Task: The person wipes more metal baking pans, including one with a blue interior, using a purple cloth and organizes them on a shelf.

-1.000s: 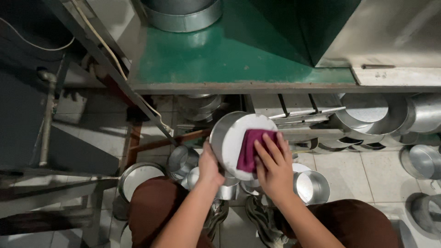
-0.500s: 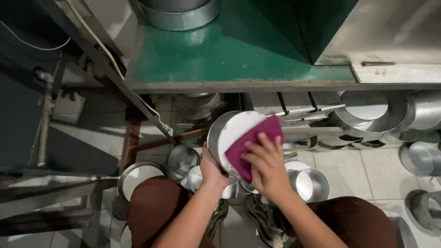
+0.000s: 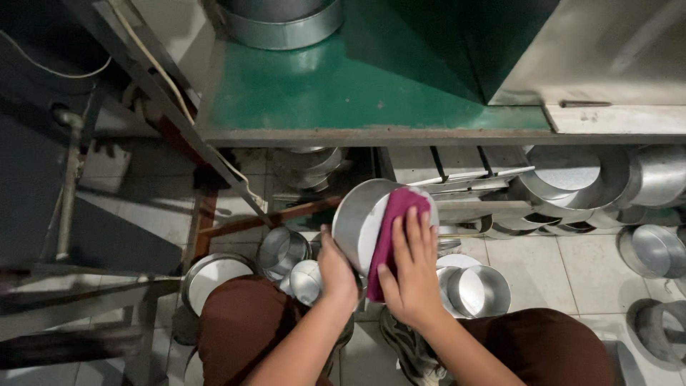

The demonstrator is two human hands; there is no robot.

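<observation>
Cloth (image 3: 389, 229) now bunched narrower than half a second ago, drawn toward pan's left side; right hand (image 3: 413, 275) lower, fingers flat, pressing cloth into round metal pan (image 3: 364, 218). Left hand (image 3: 336, 270) closed around pan's lower rim, tilting it on edge above knees. Pan shiny, shallow, pale inside, nothing in it but magenta cloth. Small round tins (image 3: 475, 289) on tiled floor (image 3: 557, 264), apparently empty; more stacked under green table (image 3: 357, 93).

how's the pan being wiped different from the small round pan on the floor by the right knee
The held pan is tilted on edge, gripped by the left hand, with a magenta cloth pressed inside by the right hand. The floor pan sits flat, open side up, untouched. Both are round, shiny metal.
</observation>
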